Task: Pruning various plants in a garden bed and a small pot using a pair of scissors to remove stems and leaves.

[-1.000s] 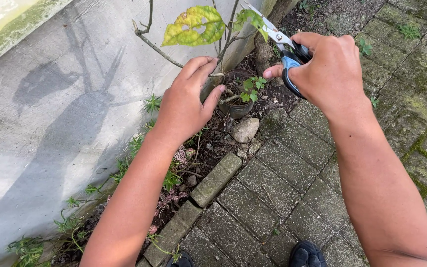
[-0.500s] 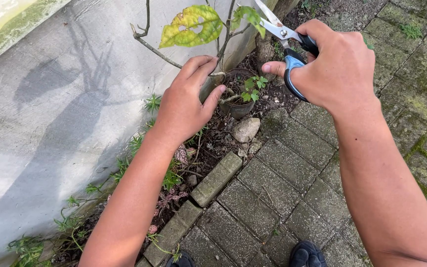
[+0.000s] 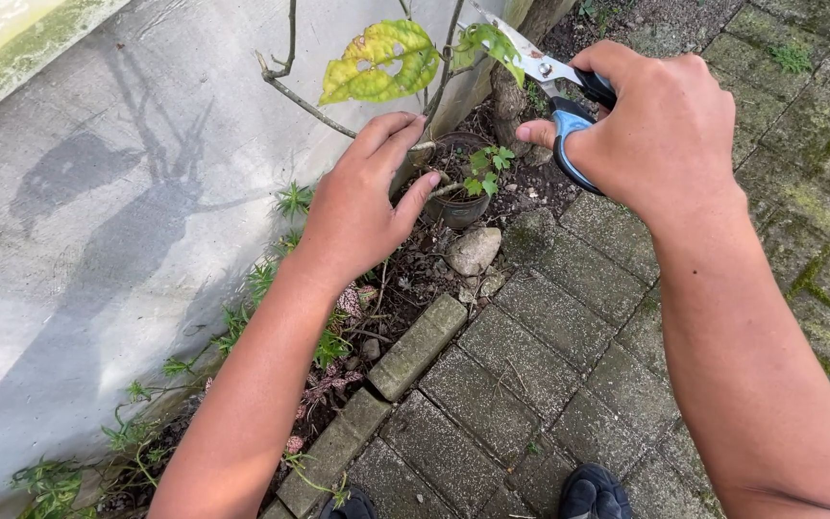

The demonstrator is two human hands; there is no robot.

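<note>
My right hand [image 3: 660, 130] grips a pair of scissors [image 3: 561, 91] with blue and black handles; the steel blades point up-left to a small green leaf [image 3: 488, 40]. My left hand [image 3: 362, 197] is wrapped around the lower stem of a thin woody plant [image 3: 311, 104] just above a small dark pot [image 3: 458, 187]. A large yellowing leaf with holes [image 3: 381, 62] hangs above my left hand. A small green seedling [image 3: 484, 173] grows in the pot.
A grey concrete wall [image 3: 98, 240] runs along the left. Mossy paving bricks [image 3: 549, 356] cover the ground at right, edged by a brick border [image 3: 420, 346]. A pale stone [image 3: 475, 250] lies by the pot. Weeds line the wall's foot. My shoes [image 3: 593, 495] show at the bottom.
My right hand with the scissors rose slightly and shifted right, blades staying at the small green leaf. The left hand kept its hold on the stem.
</note>
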